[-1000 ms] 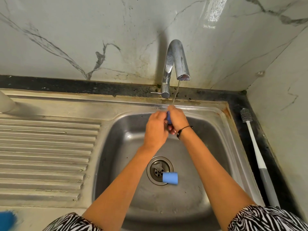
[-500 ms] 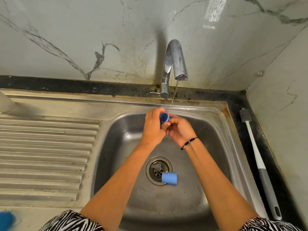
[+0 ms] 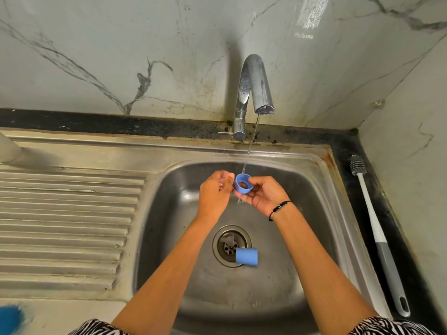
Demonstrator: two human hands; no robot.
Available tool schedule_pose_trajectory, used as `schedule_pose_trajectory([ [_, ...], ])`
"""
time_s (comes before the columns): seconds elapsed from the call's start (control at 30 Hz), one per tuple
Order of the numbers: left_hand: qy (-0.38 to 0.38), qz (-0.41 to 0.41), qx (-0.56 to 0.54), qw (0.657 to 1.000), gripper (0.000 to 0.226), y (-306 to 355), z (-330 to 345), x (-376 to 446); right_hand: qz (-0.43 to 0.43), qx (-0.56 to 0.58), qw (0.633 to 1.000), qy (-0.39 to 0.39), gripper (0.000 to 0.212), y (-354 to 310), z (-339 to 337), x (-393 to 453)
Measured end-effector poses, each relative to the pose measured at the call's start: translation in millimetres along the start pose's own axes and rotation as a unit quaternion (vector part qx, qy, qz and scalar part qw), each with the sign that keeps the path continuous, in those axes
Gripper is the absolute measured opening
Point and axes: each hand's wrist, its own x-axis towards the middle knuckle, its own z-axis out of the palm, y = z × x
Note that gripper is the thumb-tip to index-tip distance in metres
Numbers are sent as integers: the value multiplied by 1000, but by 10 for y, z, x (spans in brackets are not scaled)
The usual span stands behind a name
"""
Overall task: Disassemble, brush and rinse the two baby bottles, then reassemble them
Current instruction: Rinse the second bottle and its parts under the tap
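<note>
Head: blue ring [image 3: 243, 183] newly upturned, seemingly.

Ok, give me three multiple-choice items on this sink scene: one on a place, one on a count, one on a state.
1. Where does the bottle brush lie?
A. in the basin
B. on the counter right of the sink
C. on the drainboard

2. How many blue bottle parts are over or in the basin?
A. one
B. two
C. four

3. The tap is:
A. dry
B. running thinly
C. covered

Answers: 1 B, it lies along the dark ledge; 2 B, a blue ring between left hand and right hand, a blue cap by the drain; 3 B, a thin stream meets the ring.
</note>
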Motion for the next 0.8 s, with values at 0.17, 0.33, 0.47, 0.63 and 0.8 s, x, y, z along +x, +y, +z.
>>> schedule_pose_trajectory([
  [0.17, 3, -28, -18, 999, 28, -24, 0, -2, -50, 3, 998, 46, 16, -13, -18, 65],
  [0.33, -1, -36, -47, 998, 23, 28, 45, -9, -53, -54, 997, 19, 18, -37, 75, -12],
  [0.47, -7, -39, -56, 998, 22, 37, 38, -26, -59, -20, 997, 34, 19, -52, 78, -32],
  [0.63, -15, -42, -45, 998, 23, -1, 13, -31, -72, -13, 997, 30, 20, -52, 124, -42],
  [0.8, -13, -51, -53, 997, 21, -8, 2, -32, -98, -70, 992, 38, 22, -43, 159, -12],
])
